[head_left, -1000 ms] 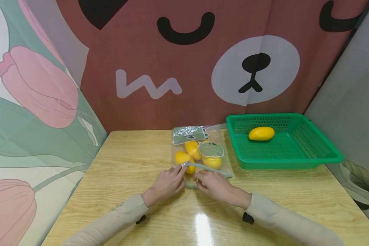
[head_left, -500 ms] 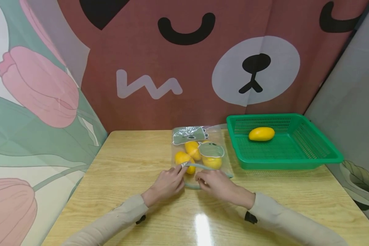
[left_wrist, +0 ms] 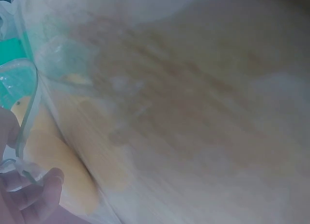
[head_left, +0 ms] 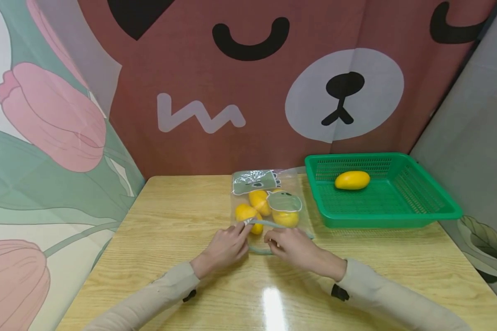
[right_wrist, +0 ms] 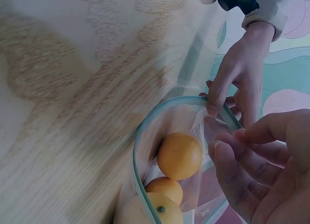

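Note:
A clear zip bag [head_left: 254, 181] with green cartoon prints lies on the table, its green-edged mouth toward me and held apart. Several yellow mangoes [head_left: 286, 218] are inside. My left hand [head_left: 228, 243] pinches the left end of the mouth. At the upper edge, my right hand [head_left: 291, 248] has its fingers curled, thumb and index tip together on the rim in the right wrist view. That view also looks into the bag, where an orange-yellow mango [right_wrist: 180, 156] shows end-on. In the left wrist view, a long mango [left_wrist: 63, 168] lies behind the film, beside fingertips [left_wrist: 53, 178].
A green plastic basket [head_left: 391, 216] stands to the right of the bag, holding a single yellow mango [head_left: 352, 180]. The wooden table [head_left: 182, 207] reaches back to a curtain [head_left: 182, 156] with a bear print. Patterned cloth also hangs at both sides.
My right hand has shifted slightly to the right along the bag's mouth. The left hand, the mangoes and the basket stay where they were.

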`<state>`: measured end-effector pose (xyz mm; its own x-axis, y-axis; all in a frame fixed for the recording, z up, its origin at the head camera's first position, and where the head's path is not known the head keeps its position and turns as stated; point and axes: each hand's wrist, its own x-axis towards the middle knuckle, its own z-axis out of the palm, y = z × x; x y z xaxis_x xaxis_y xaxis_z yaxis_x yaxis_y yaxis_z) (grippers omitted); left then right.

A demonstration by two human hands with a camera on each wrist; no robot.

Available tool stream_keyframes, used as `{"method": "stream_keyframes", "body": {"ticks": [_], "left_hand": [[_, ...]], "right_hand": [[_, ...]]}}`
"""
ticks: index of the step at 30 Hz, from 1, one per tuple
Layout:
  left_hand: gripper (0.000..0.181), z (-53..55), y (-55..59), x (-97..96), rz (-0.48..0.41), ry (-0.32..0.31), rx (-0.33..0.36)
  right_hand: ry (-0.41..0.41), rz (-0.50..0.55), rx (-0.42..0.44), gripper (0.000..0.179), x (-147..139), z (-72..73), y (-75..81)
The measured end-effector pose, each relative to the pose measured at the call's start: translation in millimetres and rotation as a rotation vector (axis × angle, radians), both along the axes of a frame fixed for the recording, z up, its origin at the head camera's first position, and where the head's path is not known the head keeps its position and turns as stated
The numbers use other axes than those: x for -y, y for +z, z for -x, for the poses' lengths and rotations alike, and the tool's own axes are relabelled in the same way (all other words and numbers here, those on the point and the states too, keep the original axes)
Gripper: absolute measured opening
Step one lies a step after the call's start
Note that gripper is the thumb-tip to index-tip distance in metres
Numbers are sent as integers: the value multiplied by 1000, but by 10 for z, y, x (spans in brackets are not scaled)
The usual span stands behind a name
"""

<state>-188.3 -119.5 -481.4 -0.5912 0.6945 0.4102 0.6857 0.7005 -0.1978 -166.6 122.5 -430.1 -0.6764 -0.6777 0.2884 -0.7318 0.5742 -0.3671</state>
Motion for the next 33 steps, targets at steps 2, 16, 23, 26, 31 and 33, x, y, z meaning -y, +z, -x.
{"method": "stream_keyframes", "body": {"ticks": [2, 16, 23, 26, 31, 33], "left_hand": [[52, 0, 0, 2, 1, 1, 2], [52, -1, 4, -1, -3, -10, -11], [52, -2, 3, 2, 11, 1, -9], [52, -3, 0, 0, 15, 1, -11], [51, -6, 1, -1, 7, 1, -12], [52, -6, 1, -2, 3, 1, -9]], "right_hand": [[2, 8, 12, 11, -4, 1, 8], [-7, 33, 21, 13, -42, 32, 74], [-4, 40, 10, 12, -51, 47, 106], [-5, 47, -15, 11, -64, 55, 120], [-12, 58, -79, 9, -103, 71, 170], [-17, 60, -102, 9, -123, 82, 192]]}}
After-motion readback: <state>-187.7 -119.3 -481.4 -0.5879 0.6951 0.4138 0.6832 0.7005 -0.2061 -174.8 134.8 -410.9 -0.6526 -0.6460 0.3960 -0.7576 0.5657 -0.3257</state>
